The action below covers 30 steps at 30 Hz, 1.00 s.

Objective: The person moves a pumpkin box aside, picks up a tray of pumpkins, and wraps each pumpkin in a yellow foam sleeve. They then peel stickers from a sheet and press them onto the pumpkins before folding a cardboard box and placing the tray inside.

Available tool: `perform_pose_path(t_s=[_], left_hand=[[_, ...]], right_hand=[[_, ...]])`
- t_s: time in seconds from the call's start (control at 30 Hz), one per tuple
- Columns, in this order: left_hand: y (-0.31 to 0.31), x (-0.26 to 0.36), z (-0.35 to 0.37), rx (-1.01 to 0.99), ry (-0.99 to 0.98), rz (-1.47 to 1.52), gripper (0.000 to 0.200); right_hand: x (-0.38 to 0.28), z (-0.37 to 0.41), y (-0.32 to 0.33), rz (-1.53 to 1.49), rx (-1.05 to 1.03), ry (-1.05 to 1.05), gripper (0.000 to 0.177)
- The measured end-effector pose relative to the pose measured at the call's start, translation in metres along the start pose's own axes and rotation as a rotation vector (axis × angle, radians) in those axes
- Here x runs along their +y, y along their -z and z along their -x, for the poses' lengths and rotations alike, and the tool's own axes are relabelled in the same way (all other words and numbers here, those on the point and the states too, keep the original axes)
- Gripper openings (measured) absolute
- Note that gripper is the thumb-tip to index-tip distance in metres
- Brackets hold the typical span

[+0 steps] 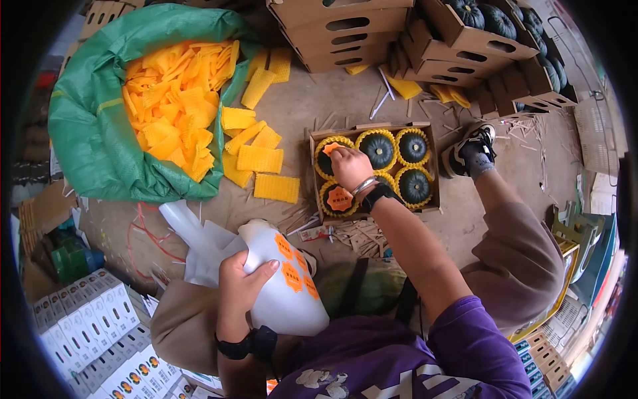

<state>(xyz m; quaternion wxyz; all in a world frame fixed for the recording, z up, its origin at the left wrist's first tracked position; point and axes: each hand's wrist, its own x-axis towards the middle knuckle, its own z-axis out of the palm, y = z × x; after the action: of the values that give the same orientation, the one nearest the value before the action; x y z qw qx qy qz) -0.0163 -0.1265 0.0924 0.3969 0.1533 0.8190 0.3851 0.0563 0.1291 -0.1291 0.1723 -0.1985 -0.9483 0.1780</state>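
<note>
A cardboard box (435, 163) on the floor holds several dark green squashes (379, 151), each in a yellow foam net. Over its upper left squash, my right hand (352, 169) has its fingers closed at an orange sticker (329, 149), which lies against that squash. The lower left squash carries another orange sticker (339, 198). My left hand (240, 289) grips a white sheet of stickers (289, 319) across my lap, thumb on top, with several orange stickers on its face. My forearm and wrist partly cover the middle squashes.
A green woven sack (86, 139) of yellow foam nets (176, 100) stands at upper left, with loose nets (259, 159) beside it. Stacked cardboard boxes (345, 40) rise at the back, squashes (497, 22) at right. Printed cartons (86, 312) fill the lower left.
</note>
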Motion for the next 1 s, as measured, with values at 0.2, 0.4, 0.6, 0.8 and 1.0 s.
perform_pose_path(t_s=[0.2, 0.4, 0.6, 0.8, 1.0], left_hand=[[-0.002, 0.008, -0.001, -0.052, 0.074, 0.185, 0.011], [-0.002, -0.003, -0.003, -0.062, 0.020, 0.162, 0.013], [-0.002, 0.011, -0.005, -0.054, 0.009, 0.097, 0.016], [0.003, 0.006, -0.008, 0.010, -0.086, 0.233, 0.024], [0.005, -0.012, -0.011, -0.076, -0.139, 0.383, 0.029]], right_hand=[[-0.006, 0.009, -0.012, 0.074, -0.022, 0.081, 0.012], [-0.003, 0.006, -0.023, 0.039, -0.051, -0.125, 0.044], [-0.013, 0.008, -0.028, 0.149, -0.300, -0.167, 0.049], [-0.009, 0.004, -0.015, 0.120, -0.402, -0.109, 0.049], [-0.054, -0.012, 0.046, 0.252, -0.669, -0.229, 0.051]])
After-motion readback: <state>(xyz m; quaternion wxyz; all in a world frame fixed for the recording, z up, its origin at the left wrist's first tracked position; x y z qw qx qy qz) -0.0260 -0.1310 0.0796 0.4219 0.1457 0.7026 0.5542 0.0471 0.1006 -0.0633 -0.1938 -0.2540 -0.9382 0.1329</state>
